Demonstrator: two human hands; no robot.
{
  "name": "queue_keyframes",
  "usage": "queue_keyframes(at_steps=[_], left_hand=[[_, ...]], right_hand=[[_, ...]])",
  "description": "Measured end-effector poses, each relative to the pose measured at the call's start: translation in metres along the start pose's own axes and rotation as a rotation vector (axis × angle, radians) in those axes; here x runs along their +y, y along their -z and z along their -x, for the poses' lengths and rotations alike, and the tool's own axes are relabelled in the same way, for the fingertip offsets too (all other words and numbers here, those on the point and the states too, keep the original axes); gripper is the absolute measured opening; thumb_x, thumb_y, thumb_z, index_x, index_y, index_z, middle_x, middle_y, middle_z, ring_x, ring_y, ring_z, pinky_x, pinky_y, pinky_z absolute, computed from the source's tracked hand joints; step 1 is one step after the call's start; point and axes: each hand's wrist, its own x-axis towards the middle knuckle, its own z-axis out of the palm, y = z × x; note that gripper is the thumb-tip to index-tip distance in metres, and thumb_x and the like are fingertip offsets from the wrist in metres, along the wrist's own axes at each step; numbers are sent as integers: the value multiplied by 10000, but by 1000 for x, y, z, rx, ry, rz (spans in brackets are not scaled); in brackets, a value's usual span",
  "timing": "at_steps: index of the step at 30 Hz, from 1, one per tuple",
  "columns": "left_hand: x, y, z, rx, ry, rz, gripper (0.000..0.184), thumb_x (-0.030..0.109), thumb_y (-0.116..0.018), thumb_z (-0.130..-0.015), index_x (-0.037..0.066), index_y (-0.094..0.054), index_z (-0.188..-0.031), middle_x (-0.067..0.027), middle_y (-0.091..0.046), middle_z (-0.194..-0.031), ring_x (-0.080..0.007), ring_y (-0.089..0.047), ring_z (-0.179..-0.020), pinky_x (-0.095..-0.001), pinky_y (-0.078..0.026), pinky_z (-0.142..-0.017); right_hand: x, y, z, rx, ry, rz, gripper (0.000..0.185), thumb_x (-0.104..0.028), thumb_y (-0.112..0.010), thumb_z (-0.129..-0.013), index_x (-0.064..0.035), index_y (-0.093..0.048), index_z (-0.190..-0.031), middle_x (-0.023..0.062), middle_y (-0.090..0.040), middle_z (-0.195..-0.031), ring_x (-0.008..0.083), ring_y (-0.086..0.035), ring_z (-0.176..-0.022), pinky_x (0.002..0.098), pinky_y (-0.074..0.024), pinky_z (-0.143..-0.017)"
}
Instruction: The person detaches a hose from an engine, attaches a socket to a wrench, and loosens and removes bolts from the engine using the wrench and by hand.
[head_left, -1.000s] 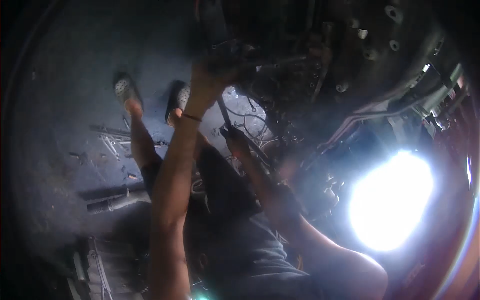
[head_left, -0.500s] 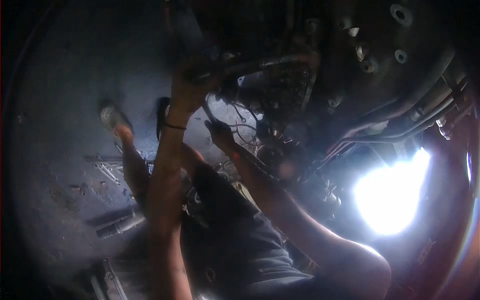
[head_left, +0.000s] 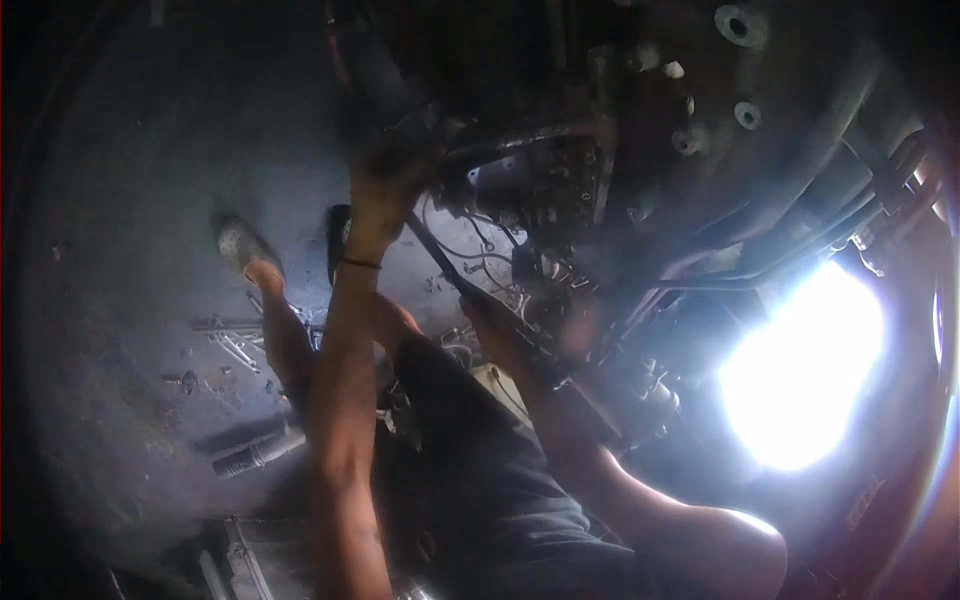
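A long, dark bar-shaped tool (head_left: 436, 252) slants between my two hands; its exact kind is unclear in the gloom. Around its lower end my right hand (head_left: 487, 312) is closed. Higher up, my left hand (head_left: 385, 190), with a dark band on the wrist, reaches into shadow under the vehicle's dark machinery (head_left: 560, 175). Its fingers look curled at the tool's upper end, but what they grip is hidden. Thin cables (head_left: 485, 240) hang just right of the tool.
Metal tools (head_left: 235, 340) and a cylindrical part (head_left: 260, 452) lie on the grey floor (head_left: 130, 300) at left. Pipes (head_left: 780, 265) run overhead on the right, above a glaring light (head_left: 805, 370). My shoe (head_left: 243, 245) rests on the floor.
My right hand has moved down and right, away from my left hand, and more of the bar shows between them. The view has shifted slightly.
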Motion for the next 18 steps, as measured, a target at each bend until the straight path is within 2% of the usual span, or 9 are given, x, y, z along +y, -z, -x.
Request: queue_keyframes(at_steps=[1, 4, 5, 6, 8, 12, 14, 15, 18], left_hand=[[3, 0, -3, 5, 230, 175, 127, 71, -768, -812, 20, -651, -812, 14, -614, -702, -57, -507, -606, -212, -381, -557], [-10, 0, 0, 23, 122, 68, 135, 75, -780, -802, 26, -655, -817, 21, -606, -691, -49, -499, -599, -217, -373, -548], [-6, -1, 2, 32, 121, 67, 135, 75, -780, -802, 26, -655, -817, 21, -606, -691, -49, -499, -599, -217, -373, -548], [-1, -4, 5, 19, 67, 41, 140, 76, -783, -801, 28, -653, -816, 20, -608, -692, -49, -498, -597, -220, -380, -548], [2, -9, 7, -4, 8, 10, 144, 77, -786, -799, 31, -651, -815, 20, -611, -692, -49, -498, -595, -222, -386, -548], [-5, -10, 7, 1, 34, 20, 145, 69, -790, -794, 37, -650, -818, 6, -639, -722, -55, -525, -606, -229, -412, -557], [-15, -10, 2, -22, 30, -8, 148, 65, -793, -790, 40, -650, -818, 0, -650, -735, -56, -539, -619, -229, -418, -558], [-23, -11, 1, -6, 2, -7, 151, 58, -795, -786, 46, -647, -812, -3, -653, -732, -57, -546, -620, -227, -418, -553], [-37, -7, -9, 32, -45, -19, 168, 51, -804, -775, 55, -637, -790, -6, -651, -712, -60, -551, -608, -226, -417, -536]], right_hand=[[16, -17, -11, 77, 38, -45, 381, -396, -609, -938, -20, -671, -957, 124, -603, -790, 224, -586, -780, 390, -438, -692], [80, -77, -42, 292, 140, -172, 417, -424, -642, -916, -8, -663, -927, 122, -604, -793, 227, -569, -776, 374, -436, -702], [64, -77, -46, 356, 170, -216, 430, -434, -652, -909, -4, -661, -917, 122, -604, -794, 228, -563, -775, 368, -435, -705], [49, -72, -48, 352, 169, -217, 430, -434, -652, -909, -4, -661, -917, 122, -604, -794, 228, -563, -775, 368, -435, -705], [16, -59, -66, -63, -20, 144, 439, -448, -640, -913, -25, -617, -799, 147, -604, -750, 265, -582, -733, 392, -450, -675], [35, -75, -113, -24, -90, 22, 453, -452, -580, -942, -30, -588, -779, 86, -529, -650, 188, -529, -663, 377, -430, -630], [50, -73, -127, 153, 49, 228, 481, -456, -607, -927, -25, -556, -719, 97, -530, -607, 216, -564, -639, 398, -433, -608], [55, -66, -126, 239, 279, 326, 447, -408, -630, -924, -15, -555, -726, 146, -559, -617, 262, -614, -658, 408, -438, -598], [70, -76, -135, 264, 36, 62, 395, -341, -636, -928, -7, -558, -733, 200, -594, -671, 325, -632, -680, 418, -442, -598]])
